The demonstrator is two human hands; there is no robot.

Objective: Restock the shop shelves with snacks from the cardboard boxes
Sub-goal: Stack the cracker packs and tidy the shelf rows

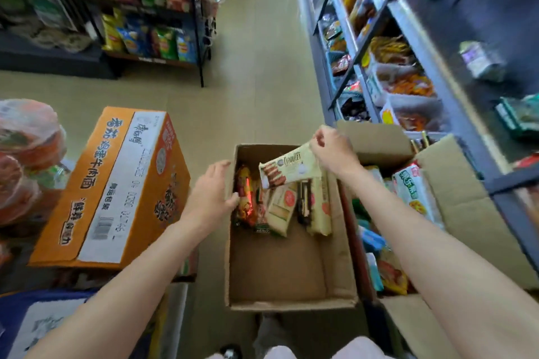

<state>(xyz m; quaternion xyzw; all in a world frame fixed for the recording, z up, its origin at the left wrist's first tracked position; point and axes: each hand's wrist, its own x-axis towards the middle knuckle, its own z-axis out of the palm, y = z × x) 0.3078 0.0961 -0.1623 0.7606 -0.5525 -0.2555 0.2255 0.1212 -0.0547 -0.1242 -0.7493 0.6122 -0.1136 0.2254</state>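
Right hand [331,151] pinched the top edge of a cream biscuit packet [287,167], lifted partly clear of the open cardboard box [339,245]. Left hand [211,192] lay with straight fingers on the box's left wall, holding nothing. Remaining packets [280,207] stood at the far end. Judgement: keep the box braced, lift straight up, then carry to the shelving [408,73] on the right.
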